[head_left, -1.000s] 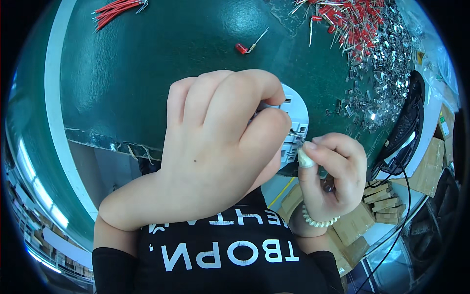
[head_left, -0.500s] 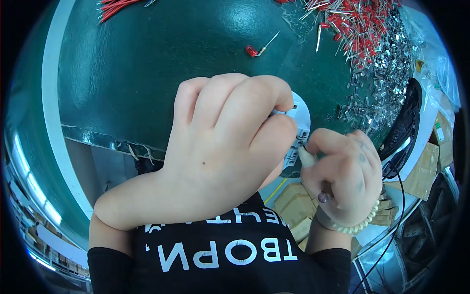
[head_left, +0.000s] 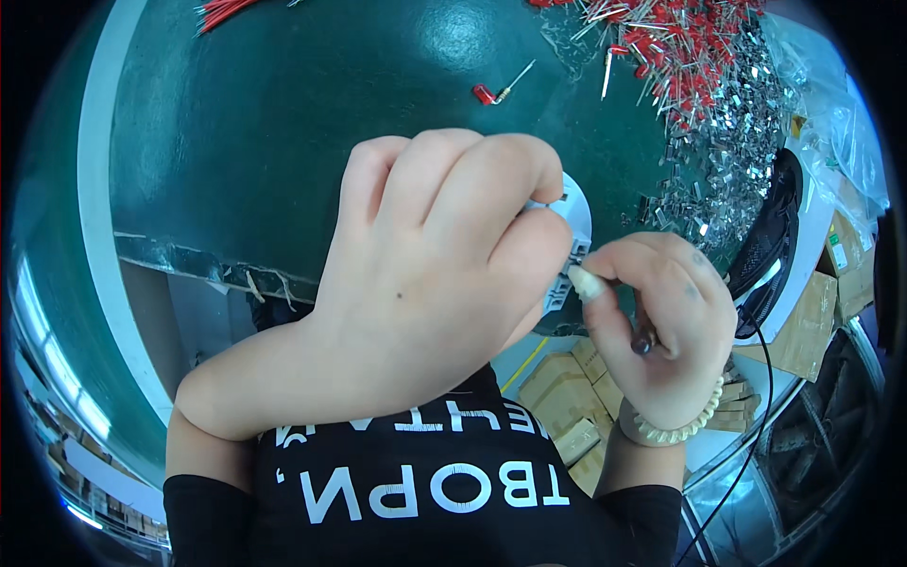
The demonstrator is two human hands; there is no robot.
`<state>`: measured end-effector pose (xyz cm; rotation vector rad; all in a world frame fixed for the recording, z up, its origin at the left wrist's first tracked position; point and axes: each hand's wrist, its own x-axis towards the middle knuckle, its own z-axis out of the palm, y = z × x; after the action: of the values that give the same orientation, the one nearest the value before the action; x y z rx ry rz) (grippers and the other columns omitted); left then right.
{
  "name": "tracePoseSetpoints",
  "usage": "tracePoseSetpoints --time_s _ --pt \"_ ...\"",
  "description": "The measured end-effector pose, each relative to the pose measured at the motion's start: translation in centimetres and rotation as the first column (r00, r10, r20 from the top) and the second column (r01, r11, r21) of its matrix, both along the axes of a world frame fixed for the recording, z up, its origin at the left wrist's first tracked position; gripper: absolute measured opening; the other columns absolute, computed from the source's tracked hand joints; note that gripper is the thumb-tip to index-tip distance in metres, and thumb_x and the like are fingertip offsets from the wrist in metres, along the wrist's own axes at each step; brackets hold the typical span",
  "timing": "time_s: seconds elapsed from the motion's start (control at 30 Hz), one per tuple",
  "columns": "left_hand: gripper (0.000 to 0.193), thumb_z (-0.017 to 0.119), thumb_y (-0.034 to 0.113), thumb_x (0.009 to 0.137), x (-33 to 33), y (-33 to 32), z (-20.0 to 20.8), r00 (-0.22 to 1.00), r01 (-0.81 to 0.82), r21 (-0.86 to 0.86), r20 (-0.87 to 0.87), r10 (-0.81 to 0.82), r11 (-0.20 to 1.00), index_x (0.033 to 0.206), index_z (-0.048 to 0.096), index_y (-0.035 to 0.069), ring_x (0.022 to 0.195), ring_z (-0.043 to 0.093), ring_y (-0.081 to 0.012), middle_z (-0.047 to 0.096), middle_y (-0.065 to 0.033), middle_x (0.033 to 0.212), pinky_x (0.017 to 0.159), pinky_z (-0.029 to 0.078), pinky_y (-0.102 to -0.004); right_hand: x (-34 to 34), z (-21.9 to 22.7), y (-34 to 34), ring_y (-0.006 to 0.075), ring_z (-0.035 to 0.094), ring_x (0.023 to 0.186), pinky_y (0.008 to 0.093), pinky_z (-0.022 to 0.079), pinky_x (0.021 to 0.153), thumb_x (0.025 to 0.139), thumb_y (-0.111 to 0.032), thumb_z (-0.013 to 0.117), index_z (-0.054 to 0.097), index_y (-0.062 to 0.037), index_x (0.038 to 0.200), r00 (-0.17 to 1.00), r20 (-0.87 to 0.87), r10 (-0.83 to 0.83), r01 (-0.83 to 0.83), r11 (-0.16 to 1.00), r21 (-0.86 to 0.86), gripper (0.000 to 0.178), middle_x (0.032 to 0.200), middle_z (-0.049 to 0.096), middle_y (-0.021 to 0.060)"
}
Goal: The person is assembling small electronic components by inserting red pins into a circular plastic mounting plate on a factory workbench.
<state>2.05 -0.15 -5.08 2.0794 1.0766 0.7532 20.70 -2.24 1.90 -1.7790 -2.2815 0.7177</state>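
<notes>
My left hand (head_left: 425,236) is closed around a round white plastic part (head_left: 578,215) with slots and small compartments along its side. The hand covers most of this part. At its right edge, my right hand (head_left: 666,307) pinches with thumb and forefinger, the fingertips against the slotted side. A pale cover wraps the right thumb tip (head_left: 586,283). Out of the curled right palm sticks the dark rounded end of a rod (head_left: 644,340); the rest of it is hidden by the fingers. Whatever sits between the right fingertips is too small to make out.
One red LED with a resistor on its lead (head_left: 486,94) lies on the green tabletop (head_left: 283,123). Heaped at the far right are red LEDs (head_left: 652,47) and small shiny metal clips (head_left: 723,156). Red wires (head_left: 222,13) lie far left. A black mesh pouch (head_left: 770,236) sits at right.
My right hand has moved slightly up and turned, its thumb tip now pressed closer to the white part. My left hand keeps its hold, shifted a little upward.
</notes>
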Motion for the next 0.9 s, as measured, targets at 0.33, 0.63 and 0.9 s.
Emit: tracePoseSetpoints --time_s 0.33,0.63,0.9 --pt "0.021 0.073 0.003 0.067 -0.1 -0.2 0.2 0.999 -0.033 0.027 0.038 0.032 0.999 0.083 0.062 0.013 0.096 0.052 -0.0215 0.055 -0.0035 0.108 0.086 0.038 -0.0364 0.6 -0.5 -0.9 0.0268 0.066 0.079 0.0379 0.053 0.07 0.071 0.003 0.072 0.066 -0.007 0.094 0.992 0.036 0.12 -0.124 0.981 0.149 0.026 0.087 0.065 0.0074" --pt "0.021 0.073 0.002 0.067 -0.1 0.0 0.4 1.0 -0.005 0.018 0.027 0.004 1.0 0.083 0.063 0.013 0.097 0.052 -0.0221 0.054 -0.0047 0.109 0.087 0.039 -0.0363 -0.5 0.8 -1.9 0.0219 0.06 0.07 0.0337 0.047 0.063 0.069 -0.002 0.072 0.069 -0.0059 0.098 0.952 0.244 0.186 -0.228 0.961 0.155 0.029 0.092 0.066 0.007" --pt "0.022 0.073 0.0 0.067 -0.3 0.2 0.8 1.0 0.02 -0.056 0.001 -0.02 0.998 0.084 0.064 0.012 0.101 0.052 -0.0249 0.053 -0.0079 0.113 0.087 0.044 -0.0362 1.7 0.0 -3.0 0.0162 0.053 0.061 0.0331 0.042 0.059 0.077 -0.021 0.066 0.064 -0.0081 0.099 0.976 -0.058 0.208 -0.194 0.963 0.188 0.025 0.081 0.062 0.0038"
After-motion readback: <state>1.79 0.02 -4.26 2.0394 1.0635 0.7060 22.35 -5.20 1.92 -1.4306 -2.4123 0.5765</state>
